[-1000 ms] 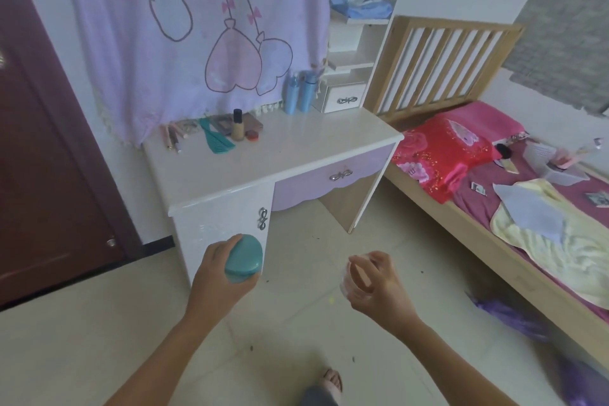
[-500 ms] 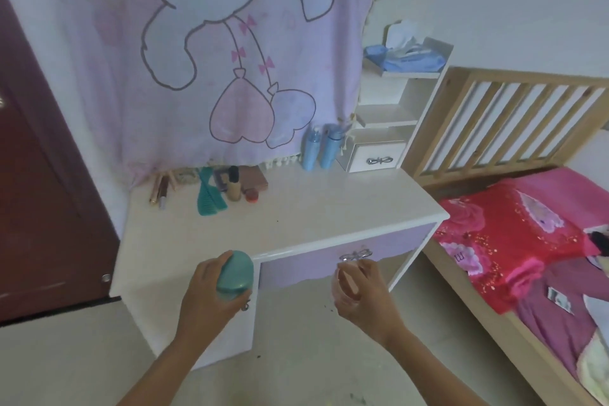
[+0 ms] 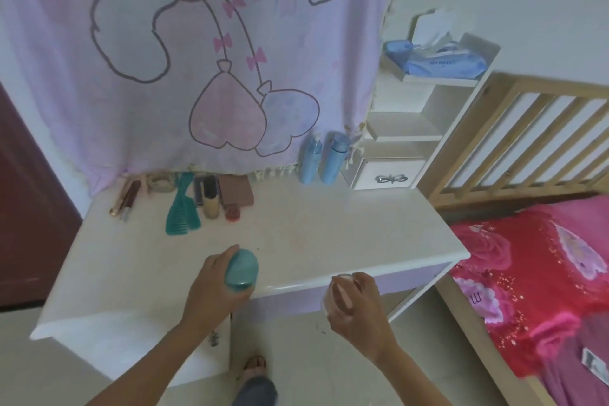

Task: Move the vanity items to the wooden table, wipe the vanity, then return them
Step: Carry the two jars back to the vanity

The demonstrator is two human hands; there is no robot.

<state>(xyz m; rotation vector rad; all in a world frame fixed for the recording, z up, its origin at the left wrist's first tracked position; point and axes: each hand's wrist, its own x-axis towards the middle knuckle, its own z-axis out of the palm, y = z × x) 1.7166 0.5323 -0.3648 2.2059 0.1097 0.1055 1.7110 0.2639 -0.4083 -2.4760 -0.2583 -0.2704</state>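
While the vanity [image 3: 329, 234] fills the centre of the frame with most of its white top bare, I read this as the return stage, with things going back onto the wiped surface. Largest behind it is the pink cartoon cloth [image 3: 204, 53] hanging across the upper left, its fringe brushing the back edge, and the bed [image 3: 540, 273] with red bedding lies at the right. A small shelf unit [image 3: 412, 145] stands on the vanity's back right corner, a blue tissue pack [image 3: 441, 61] on top, placed I think to keep the working top free. Two blue bottles [image 3: 324, 160] stand upright just beside it, and a teal comb [image 3: 183, 208], a foundation bottle [image 3: 211, 198], a brown palette [image 3: 237, 189], a small red pot [image 3: 233, 212] and some pens [image 3: 127, 196] line the back left, pushed against the cloth. My left hand [image 3: 214, 287] is clenched around a teal oval case [image 3: 241, 270] at lower centre, over the front of the top, seemingly about to set it down. My right hand [image 3: 356, 303] grasps a small pinkish clear jar [image 3: 336, 295] just off the front edge, lower than the top, held from above so it can land upright.
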